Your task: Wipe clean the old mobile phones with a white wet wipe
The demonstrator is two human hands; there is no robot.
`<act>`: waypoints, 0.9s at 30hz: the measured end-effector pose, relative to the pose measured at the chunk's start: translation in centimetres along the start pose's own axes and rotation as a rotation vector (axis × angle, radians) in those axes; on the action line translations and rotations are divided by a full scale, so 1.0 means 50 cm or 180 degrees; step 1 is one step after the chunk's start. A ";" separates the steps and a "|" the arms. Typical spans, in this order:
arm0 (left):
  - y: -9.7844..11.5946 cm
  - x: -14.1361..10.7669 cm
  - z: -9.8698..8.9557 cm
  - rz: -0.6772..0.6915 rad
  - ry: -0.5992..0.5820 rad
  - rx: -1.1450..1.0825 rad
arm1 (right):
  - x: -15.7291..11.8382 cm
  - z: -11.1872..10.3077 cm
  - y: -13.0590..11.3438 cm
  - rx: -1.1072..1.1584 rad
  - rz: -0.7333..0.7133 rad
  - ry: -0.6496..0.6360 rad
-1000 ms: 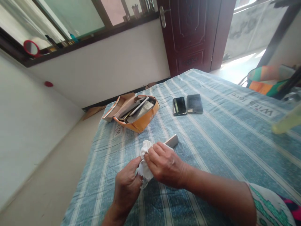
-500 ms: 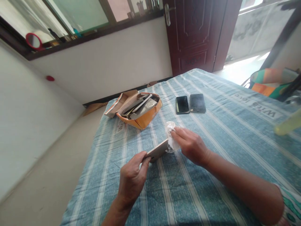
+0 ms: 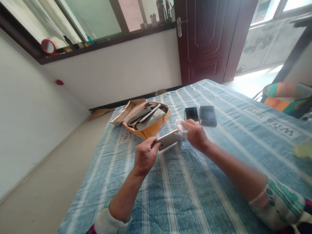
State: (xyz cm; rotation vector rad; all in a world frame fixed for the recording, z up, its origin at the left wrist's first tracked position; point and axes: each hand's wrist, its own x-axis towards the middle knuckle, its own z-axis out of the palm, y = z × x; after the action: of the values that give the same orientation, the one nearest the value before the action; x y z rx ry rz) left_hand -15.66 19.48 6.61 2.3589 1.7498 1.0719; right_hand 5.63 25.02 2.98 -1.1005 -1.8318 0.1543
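My left hand pinches one end of a thin, light-coloured smartphone, thumb on the side facing me. The phone is held tilted above the bedspread. My right hand grips a crumpled white tissue pressed around the phone's far end, which it partly hides. Beyond my right hand, a black-screened phone lies flat beside a wider dark device.
An orange cardboard box stands open at the left, filled with several flat devices; its lid flap leans outward. A blue striped bedspread covers the surface. A blurred yellowish object is at the right edge.
Both hands have moved forward, away from me, with the phone and tissue. The phone's broad side now shows more. The whole view has shifted slightly, with the box and devices lower in it.
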 end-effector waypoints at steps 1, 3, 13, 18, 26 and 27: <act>-0.003 0.008 0.007 -0.0005 0.0006 -0.0038 | 0.006 0.002 0.008 -0.0061 -0.0014 -0.0017; -0.009 0.018 0.022 0.0003 -0.0005 -0.0100 | 0.013 0.003 0.022 -0.0142 -0.0079 -0.0068; -0.028 0.025 0.039 0.0067 -0.0131 -0.0464 | 0.000 0.049 -0.042 -0.0670 -0.1358 -0.0043; -0.031 0.030 0.038 0.0127 -0.0113 -0.0568 | -0.006 0.077 -0.073 -0.0845 -0.1670 -0.0077; -0.049 0.029 0.051 -0.0043 -0.0128 -0.0457 | 0.004 0.041 0.014 -0.1050 -0.1280 0.0152; -0.050 0.029 0.052 -0.0056 -0.0105 -0.0457 | 0.004 0.038 0.026 -0.1042 -0.1172 0.0183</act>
State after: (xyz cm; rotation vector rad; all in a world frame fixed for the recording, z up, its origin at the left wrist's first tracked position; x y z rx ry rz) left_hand -16.20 22.63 4.34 2.2593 1.6210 1.1092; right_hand 4.93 26.58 1.40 -0.9499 -2.0171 -0.4012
